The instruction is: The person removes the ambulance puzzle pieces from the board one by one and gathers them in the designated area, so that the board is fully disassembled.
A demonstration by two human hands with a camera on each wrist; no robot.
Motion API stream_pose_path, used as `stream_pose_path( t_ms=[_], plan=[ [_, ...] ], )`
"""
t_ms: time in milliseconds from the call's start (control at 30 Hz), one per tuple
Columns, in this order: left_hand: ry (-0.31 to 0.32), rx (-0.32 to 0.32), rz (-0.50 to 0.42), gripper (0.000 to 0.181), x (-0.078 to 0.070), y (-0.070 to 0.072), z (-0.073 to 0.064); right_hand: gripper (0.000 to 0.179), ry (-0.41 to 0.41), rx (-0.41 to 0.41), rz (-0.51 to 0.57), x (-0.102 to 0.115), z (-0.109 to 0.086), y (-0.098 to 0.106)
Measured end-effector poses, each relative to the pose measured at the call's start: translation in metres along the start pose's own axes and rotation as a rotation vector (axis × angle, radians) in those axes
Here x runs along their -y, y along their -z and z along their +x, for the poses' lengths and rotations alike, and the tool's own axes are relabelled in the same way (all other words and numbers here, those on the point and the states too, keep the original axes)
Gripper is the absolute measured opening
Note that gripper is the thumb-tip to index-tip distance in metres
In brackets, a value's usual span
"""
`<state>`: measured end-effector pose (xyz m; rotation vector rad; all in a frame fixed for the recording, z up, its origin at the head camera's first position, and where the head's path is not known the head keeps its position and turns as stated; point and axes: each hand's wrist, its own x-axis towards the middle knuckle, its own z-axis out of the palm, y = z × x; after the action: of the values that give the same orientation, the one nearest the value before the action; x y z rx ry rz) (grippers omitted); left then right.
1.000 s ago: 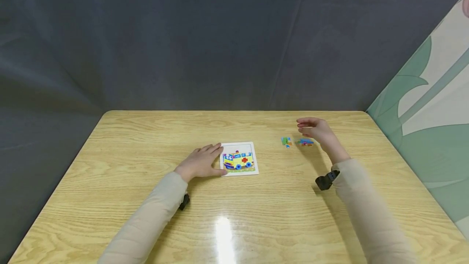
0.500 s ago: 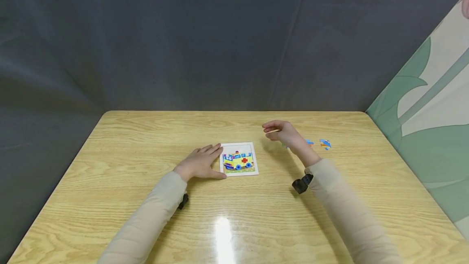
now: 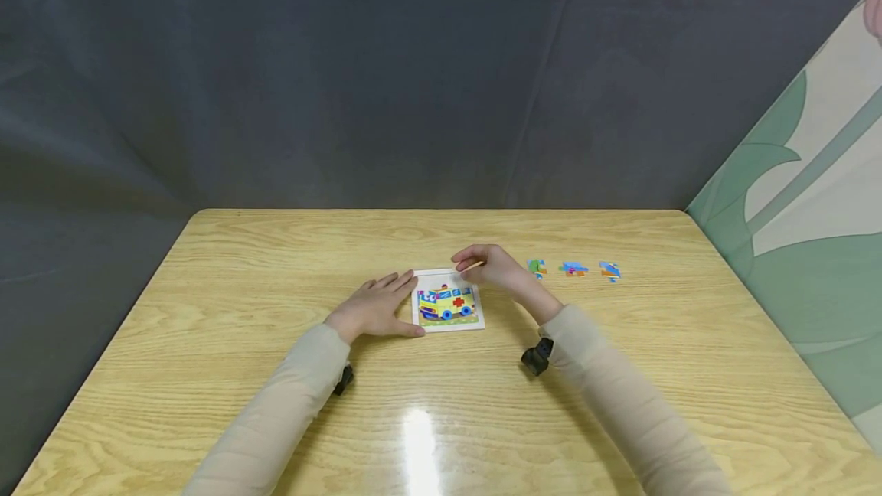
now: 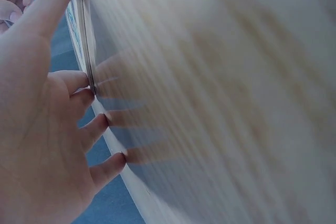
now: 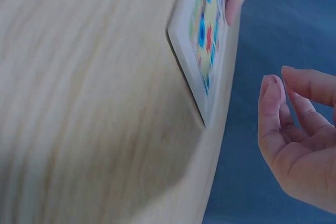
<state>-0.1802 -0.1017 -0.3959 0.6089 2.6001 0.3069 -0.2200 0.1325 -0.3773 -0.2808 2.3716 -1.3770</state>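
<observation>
Right hand (image 3: 494, 268) moved over puzzle (image 3: 448, 308), left hand (image 3: 375, 308) at left edge

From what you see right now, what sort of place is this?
Probably an indoor corner set up for tabletop work: a wooden table, dark cloth hanging behind it, and puzzle pieces on top.

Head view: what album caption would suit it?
A left hand rests at an ambulance puzzle, the right hand hovers over its corner, three loose pieces nearby.
</observation>
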Motion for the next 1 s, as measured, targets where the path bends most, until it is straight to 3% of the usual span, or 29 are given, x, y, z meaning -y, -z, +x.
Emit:
stream_pose_path(
  t_ms=[467,833,1000],
  plan=[
    [-0.006,0.017,0.021,0.094,0.0,-0.001,0.0,0.029,0.064,0.133,-0.165,0.0,0.008,-0.035],
    [-0.014,0.022,0.021,0.093,0.0,0.0,-0.001,0.031,0.078,0.143,-0.279,0.006,0.008,-0.044],
    [-0.021,0.016,0.024,0.093,0.0,0.0,-0.001,0.034,0.126,0.172,-0.373,0.006,0.011,-0.046]
  ],
)
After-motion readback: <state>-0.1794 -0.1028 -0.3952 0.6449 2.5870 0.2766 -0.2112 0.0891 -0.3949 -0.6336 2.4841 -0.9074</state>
